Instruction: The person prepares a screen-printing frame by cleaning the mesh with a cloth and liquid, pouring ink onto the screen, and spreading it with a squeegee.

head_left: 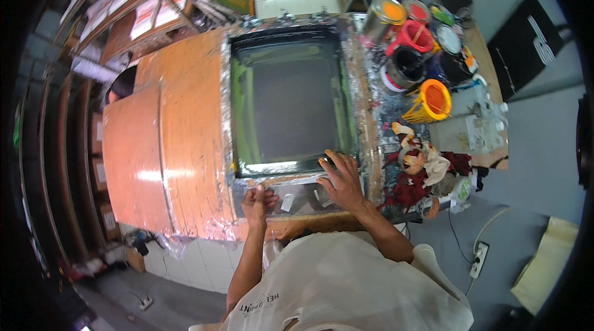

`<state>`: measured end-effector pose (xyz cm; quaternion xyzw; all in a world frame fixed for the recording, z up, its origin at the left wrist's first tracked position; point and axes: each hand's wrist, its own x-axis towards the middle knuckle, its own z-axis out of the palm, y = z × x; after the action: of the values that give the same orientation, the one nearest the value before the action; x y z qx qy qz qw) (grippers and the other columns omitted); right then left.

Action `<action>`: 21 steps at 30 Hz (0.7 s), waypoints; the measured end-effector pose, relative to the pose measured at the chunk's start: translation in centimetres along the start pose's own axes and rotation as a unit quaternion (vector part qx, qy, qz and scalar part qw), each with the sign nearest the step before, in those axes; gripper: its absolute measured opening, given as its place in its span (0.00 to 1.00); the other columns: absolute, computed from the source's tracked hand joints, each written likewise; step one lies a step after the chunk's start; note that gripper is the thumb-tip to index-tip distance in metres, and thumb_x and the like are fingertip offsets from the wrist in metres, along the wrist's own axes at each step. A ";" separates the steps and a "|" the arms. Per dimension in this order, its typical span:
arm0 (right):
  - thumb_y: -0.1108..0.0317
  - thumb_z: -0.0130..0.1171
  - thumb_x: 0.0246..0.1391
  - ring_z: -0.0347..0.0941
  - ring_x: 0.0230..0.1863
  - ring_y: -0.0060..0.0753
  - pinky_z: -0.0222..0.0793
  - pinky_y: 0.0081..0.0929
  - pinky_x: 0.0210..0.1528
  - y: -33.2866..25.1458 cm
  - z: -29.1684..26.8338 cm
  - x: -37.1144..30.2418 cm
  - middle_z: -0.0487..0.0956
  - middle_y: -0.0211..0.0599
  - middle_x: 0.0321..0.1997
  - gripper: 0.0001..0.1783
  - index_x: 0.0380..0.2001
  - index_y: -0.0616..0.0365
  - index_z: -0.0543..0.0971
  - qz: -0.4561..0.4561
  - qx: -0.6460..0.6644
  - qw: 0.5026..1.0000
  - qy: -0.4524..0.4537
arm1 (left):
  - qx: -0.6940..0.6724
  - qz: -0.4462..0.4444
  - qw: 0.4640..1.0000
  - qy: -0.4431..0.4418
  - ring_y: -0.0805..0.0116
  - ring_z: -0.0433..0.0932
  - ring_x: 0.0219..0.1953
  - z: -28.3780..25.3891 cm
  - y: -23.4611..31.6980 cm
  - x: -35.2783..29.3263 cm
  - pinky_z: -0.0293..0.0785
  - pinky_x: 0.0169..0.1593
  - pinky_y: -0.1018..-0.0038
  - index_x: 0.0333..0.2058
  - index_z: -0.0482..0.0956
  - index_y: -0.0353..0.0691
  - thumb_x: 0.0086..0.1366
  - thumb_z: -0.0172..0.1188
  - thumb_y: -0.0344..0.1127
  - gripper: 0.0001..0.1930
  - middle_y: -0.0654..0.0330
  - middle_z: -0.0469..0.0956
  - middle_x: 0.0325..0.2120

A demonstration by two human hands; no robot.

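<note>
orange wooden tabletop (192, 114) on the left, left hand (258, 201) half curled, cannot tell if it grips anything, dark framed screen (291, 102) in the middle, right hand (342, 181) open, fingers spread over its near right corner, paint tubs (405, 39) far right, stained rags (405, 188) near right

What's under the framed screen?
A glossy grey surface shows past the near edge of the framed screen, between the left hand and right hand. Whatever lies beneath the screen is covered.
</note>
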<state>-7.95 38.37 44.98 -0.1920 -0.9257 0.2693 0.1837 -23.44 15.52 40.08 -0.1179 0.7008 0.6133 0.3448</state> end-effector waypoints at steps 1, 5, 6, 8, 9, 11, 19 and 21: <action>0.62 0.66 0.55 0.65 0.64 0.54 0.59 0.55 0.63 0.4 -0.5 0.3 0.70 0.51 0.64 0.28 0.57 0.62 0.75 0.022 0.014 1.000 0.011 | -0.022 -0.003 1.000 0.009 0.59 0.86 0.28 0.1 0.1 0.0 0.83 0.30 0.72 0.38 0.74 0.32 0.70 0.63 0.46 0.18 0.50 0.82 0.29; 0.67 0.65 0.56 0.73 0.55 0.55 0.66 0.47 0.57 2.6 -4.9 2.6 0.77 0.52 0.56 0.24 0.56 0.63 0.76 0.078 0.034 0.986 0.147 | -0.007 0.026 1.000 0.004 0.59 0.86 0.27 -0.1 -0.5 0.2 0.83 0.29 0.72 0.38 0.74 0.33 0.69 0.63 0.48 0.20 0.50 0.82 0.28; 0.69 0.65 0.56 0.74 0.53 0.55 0.68 0.46 0.56 3.4 -6.2 2.8 0.78 0.51 0.54 0.24 0.55 0.63 0.76 0.089 0.033 0.978 0.187 | 0.000 0.032 0.999 0.003 0.59 0.86 0.27 -0.1 -0.4 0.1 0.83 0.29 0.72 0.38 0.74 0.33 0.69 0.63 0.49 0.21 0.50 0.82 0.28; 0.72 0.66 0.56 0.77 0.50 0.54 0.72 0.42 0.52 5.3 -8.8 2.8 0.81 0.51 0.49 0.20 0.52 0.64 0.79 0.124 0.007 0.962 0.243 | 0.006 0.038 0.999 -0.003 0.59 0.85 0.27 -0.3 -0.5 0.3 0.83 0.29 0.71 0.38 0.75 0.34 0.68 0.64 0.51 0.22 0.50 0.82 0.28; 0.72 0.66 0.56 0.77 0.50 0.54 0.72 0.41 0.52 6.6 -10.1 2.3 0.81 0.51 0.49 0.20 0.52 0.64 0.79 0.137 0.000 0.955 0.261 | 0.005 0.037 0.999 -0.008 0.60 0.85 0.26 -0.5 -0.8 0.5 0.83 0.29 0.71 0.38 0.75 0.34 0.68 0.64 0.52 0.23 0.50 0.82 0.28; 0.74 0.67 0.52 0.76 0.51 0.54 0.69 0.44 0.56 6.9 -13.3 1.8 0.80 0.49 0.50 0.24 0.53 0.64 0.77 0.155 -0.014 0.944 0.290 | -0.001 0.034 0.999 -0.016 0.60 0.85 0.25 -0.6 -1.2 0.7 0.83 0.29 0.71 0.39 0.75 0.35 0.67 0.65 0.54 0.23 0.51 0.81 0.27; 0.62 0.80 0.38 0.62 0.63 0.59 0.57 0.53 0.64 13.4 -20.5 -4.7 0.68 0.55 0.61 0.53 0.66 0.60 0.63 0.423 -0.304 0.732 0.439 | -0.006 0.039 0.998 -0.051 0.61 0.84 0.25 -1.0 -0.9 0.8 0.82 0.29 0.72 0.41 0.76 0.35 0.66 0.65 0.55 0.24 0.54 0.81 0.27; 0.59 0.81 0.37 0.63 0.61 0.59 0.58 0.52 0.63 14.9 -19.8 -5.5 0.69 0.54 0.59 0.52 0.64 0.60 0.64 0.387 -0.293 0.760 0.433 | -0.007 0.024 0.999 -0.041 0.61 0.84 0.27 -0.9 -0.5 0.4 0.83 0.31 0.71 0.42 0.77 0.34 0.66 0.65 0.54 0.24 0.53 0.81 0.29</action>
<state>9.39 56.00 50.78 -0.6745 -0.6281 -0.0783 0.3800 -23.71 14.69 39.42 -0.0782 0.6840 0.6307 0.3579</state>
